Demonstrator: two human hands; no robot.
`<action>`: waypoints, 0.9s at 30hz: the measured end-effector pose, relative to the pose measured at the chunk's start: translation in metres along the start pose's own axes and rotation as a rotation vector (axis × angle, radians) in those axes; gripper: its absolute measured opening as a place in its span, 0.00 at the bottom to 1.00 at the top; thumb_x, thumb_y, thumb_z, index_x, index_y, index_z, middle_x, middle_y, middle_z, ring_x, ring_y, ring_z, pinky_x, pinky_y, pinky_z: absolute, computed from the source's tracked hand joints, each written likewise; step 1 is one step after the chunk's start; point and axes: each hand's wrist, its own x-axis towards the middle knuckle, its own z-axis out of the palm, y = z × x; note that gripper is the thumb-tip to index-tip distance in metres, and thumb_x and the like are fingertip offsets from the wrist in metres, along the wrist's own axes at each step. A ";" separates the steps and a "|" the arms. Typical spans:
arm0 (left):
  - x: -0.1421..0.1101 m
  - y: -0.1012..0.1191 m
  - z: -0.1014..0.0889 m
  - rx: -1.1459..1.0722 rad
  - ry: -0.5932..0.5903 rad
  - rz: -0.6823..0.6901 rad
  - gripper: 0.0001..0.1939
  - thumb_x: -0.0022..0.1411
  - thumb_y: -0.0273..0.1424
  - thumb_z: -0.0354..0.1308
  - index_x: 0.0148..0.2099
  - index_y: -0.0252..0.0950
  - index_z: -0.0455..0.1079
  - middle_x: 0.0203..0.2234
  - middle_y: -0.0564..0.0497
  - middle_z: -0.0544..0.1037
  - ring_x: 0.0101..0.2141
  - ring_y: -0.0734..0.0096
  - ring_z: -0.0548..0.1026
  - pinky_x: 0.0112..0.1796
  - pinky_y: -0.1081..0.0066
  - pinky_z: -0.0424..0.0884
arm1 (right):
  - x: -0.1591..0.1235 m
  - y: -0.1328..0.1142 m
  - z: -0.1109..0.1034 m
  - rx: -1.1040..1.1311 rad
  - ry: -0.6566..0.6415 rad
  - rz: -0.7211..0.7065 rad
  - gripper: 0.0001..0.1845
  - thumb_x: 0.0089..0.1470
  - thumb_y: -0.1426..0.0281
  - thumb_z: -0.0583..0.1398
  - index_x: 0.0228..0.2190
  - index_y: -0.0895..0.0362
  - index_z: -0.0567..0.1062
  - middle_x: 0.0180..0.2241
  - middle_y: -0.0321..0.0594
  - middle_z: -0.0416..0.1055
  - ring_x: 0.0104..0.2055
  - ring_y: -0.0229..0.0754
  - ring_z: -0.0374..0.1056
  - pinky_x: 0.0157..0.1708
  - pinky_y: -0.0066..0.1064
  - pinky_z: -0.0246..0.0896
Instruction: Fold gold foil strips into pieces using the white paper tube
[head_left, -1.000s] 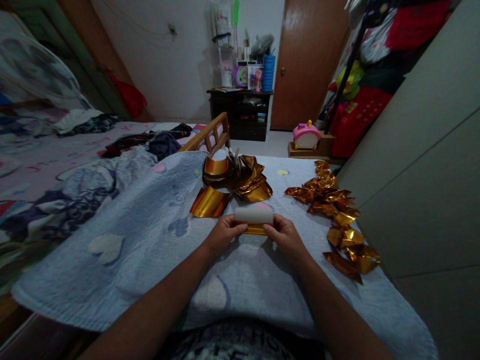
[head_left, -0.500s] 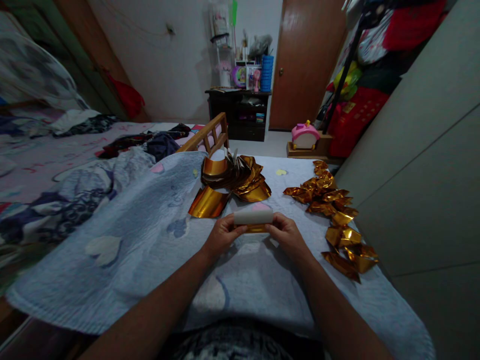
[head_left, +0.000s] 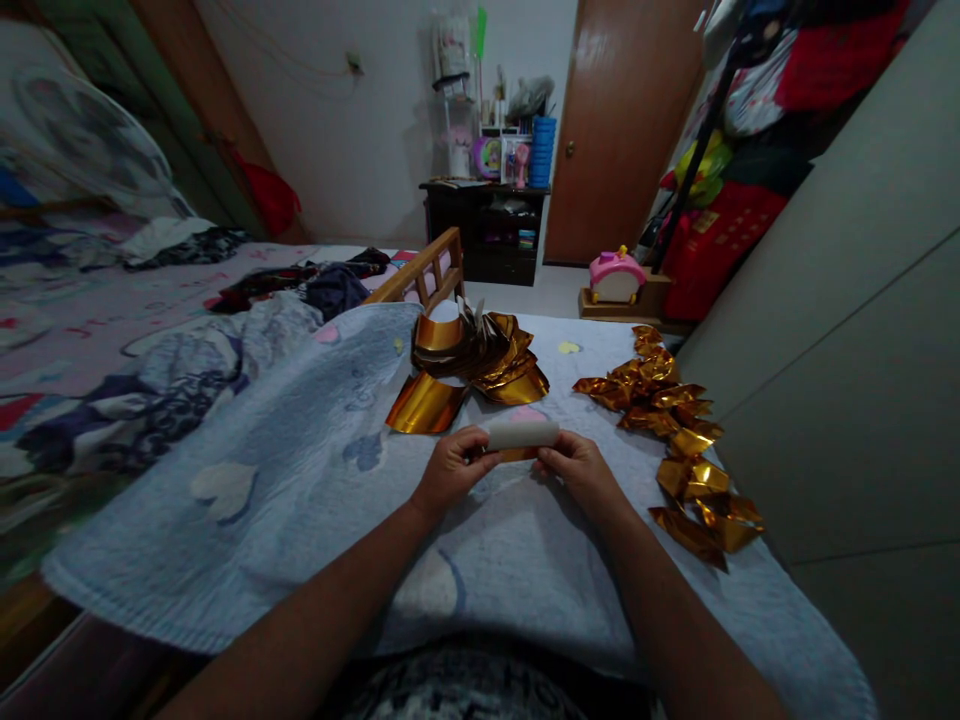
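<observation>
Both my hands pinch one gold foil sheet (head_left: pixel 523 437), white on its back side and folded into a narrow strip, just above a light blue blanket (head_left: pixel 285 500). My left hand (head_left: pixel 452 468) grips the strip's left end with closed fingers. At the right end, my right hand (head_left: pixel 576 467) holds it the same way. A stack of curled gold foil sheets (head_left: pixel 480 352) lies just beyond the strip, with one loose gold sheet (head_left: pixel 424 404) to its left. Several folded gold foil pieces (head_left: pixel 679 440) lie in a line to the right of my right hand.
The blanket covers a surface in front of me. A bed with scattered clothes (head_left: pixel 300 282) lies to the left, behind a wooden rail (head_left: pixel 420 275). A grey wall (head_left: pixel 847 330) stands close on the right. A dark cabinet (head_left: pixel 484 225), a pink toy (head_left: pixel 615 275) and a door (head_left: pixel 622 130) are at the back.
The strip looks narrower and more of its gold side is folded under. My hands have drawn slightly closer together on it.
</observation>
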 end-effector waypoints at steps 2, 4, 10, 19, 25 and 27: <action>-0.001 0.000 0.000 0.010 0.016 0.044 0.12 0.57 0.34 0.67 0.28 0.34 0.70 0.24 0.55 0.67 0.26 0.76 0.64 0.29 0.75 0.61 | 0.001 0.001 0.000 0.034 -0.001 0.022 0.16 0.40 0.64 0.70 0.31 0.59 0.79 0.23 0.36 0.74 0.24 0.37 0.67 0.28 0.30 0.64; -0.002 0.002 0.001 0.014 0.018 0.088 0.11 0.58 0.34 0.66 0.29 0.35 0.71 0.25 0.54 0.68 0.26 0.75 0.65 0.29 0.75 0.62 | 0.001 0.002 -0.001 0.043 -0.005 0.032 0.17 0.40 0.64 0.71 0.32 0.60 0.79 0.25 0.38 0.76 0.24 0.37 0.68 0.29 0.30 0.65; -0.004 0.012 0.000 0.066 0.027 0.175 0.11 0.58 0.33 0.67 0.29 0.36 0.68 0.25 0.54 0.69 0.25 0.76 0.65 0.30 0.74 0.63 | 0.000 0.001 -0.001 0.071 -0.016 0.051 0.18 0.39 0.64 0.72 0.33 0.60 0.80 0.26 0.39 0.76 0.25 0.37 0.68 0.29 0.30 0.64; -0.005 0.018 0.004 0.089 0.071 0.127 0.10 0.55 0.33 0.68 0.31 0.36 0.70 0.26 0.54 0.70 0.26 0.75 0.66 0.31 0.74 0.64 | 0.000 0.001 0.001 0.101 -0.011 0.052 0.17 0.39 0.64 0.72 0.32 0.59 0.80 0.25 0.38 0.75 0.25 0.37 0.68 0.29 0.30 0.64; -0.004 0.015 0.005 0.047 0.100 0.005 0.11 0.55 0.36 0.68 0.31 0.36 0.72 0.24 0.55 0.70 0.26 0.74 0.66 0.31 0.74 0.63 | 0.000 -0.001 0.001 0.095 -0.014 0.049 0.17 0.40 0.64 0.72 0.33 0.59 0.81 0.27 0.39 0.77 0.26 0.37 0.68 0.29 0.30 0.65; -0.004 0.014 0.005 0.028 0.109 -0.012 0.10 0.55 0.35 0.68 0.30 0.36 0.71 0.23 0.55 0.69 0.26 0.74 0.66 0.31 0.74 0.63 | 0.000 0.000 0.001 0.099 -0.013 0.058 0.18 0.40 0.64 0.73 0.34 0.59 0.81 0.28 0.40 0.77 0.26 0.37 0.69 0.30 0.30 0.66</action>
